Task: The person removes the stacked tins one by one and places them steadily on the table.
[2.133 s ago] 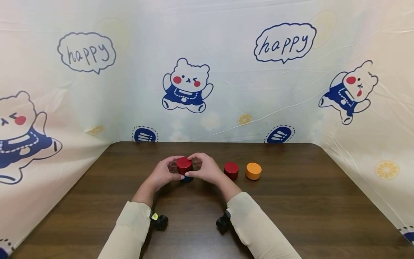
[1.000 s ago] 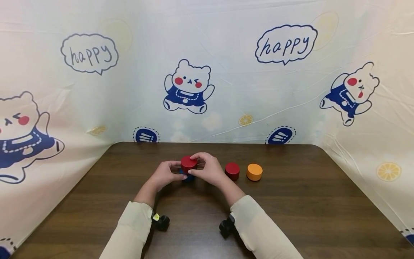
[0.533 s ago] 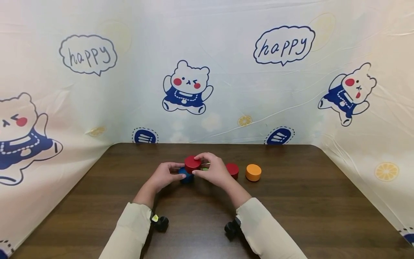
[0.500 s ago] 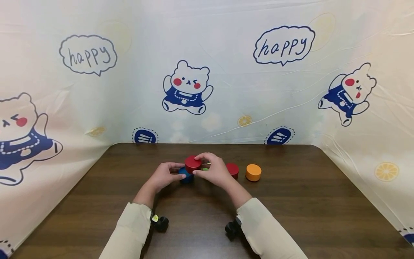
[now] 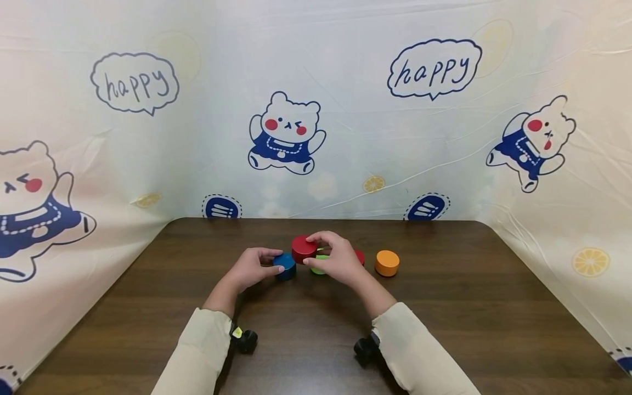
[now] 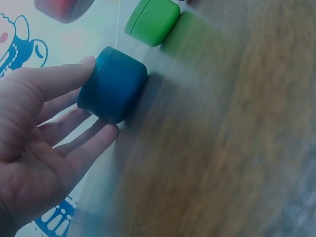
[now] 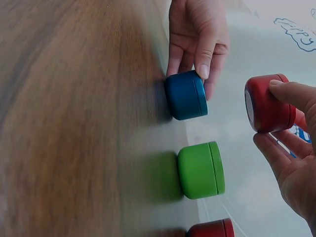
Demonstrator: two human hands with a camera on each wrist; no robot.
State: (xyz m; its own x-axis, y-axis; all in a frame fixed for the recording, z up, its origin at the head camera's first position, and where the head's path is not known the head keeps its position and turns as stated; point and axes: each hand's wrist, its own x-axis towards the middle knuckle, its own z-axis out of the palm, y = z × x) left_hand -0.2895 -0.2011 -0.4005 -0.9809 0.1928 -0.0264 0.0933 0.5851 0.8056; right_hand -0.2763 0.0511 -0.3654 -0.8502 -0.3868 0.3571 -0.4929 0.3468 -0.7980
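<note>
My right hand pinches a red round lidded tin between thumb and fingers. The right wrist view shows this red tin raised off the table, its pale underside turned toward the wood. On the table, a blue tin of the same shape stands with my left hand around its left side, thumb in front and fingers behind. In the left wrist view the thumb and fingertips lie against the blue tin. A green tin stands to the right of the blue one, partly covered by my right hand in the head view.
A second red tin, partly behind my right hand, and an orange tin stand farther right in the row. The dark wooden table reaches back to a printed curtain hanging behind and at both sides.
My right hand has carried the red tin from above the blue tin to the right and up, uncovering the blue tin and part of the green one. My left hand has stayed at the blue tin.
</note>
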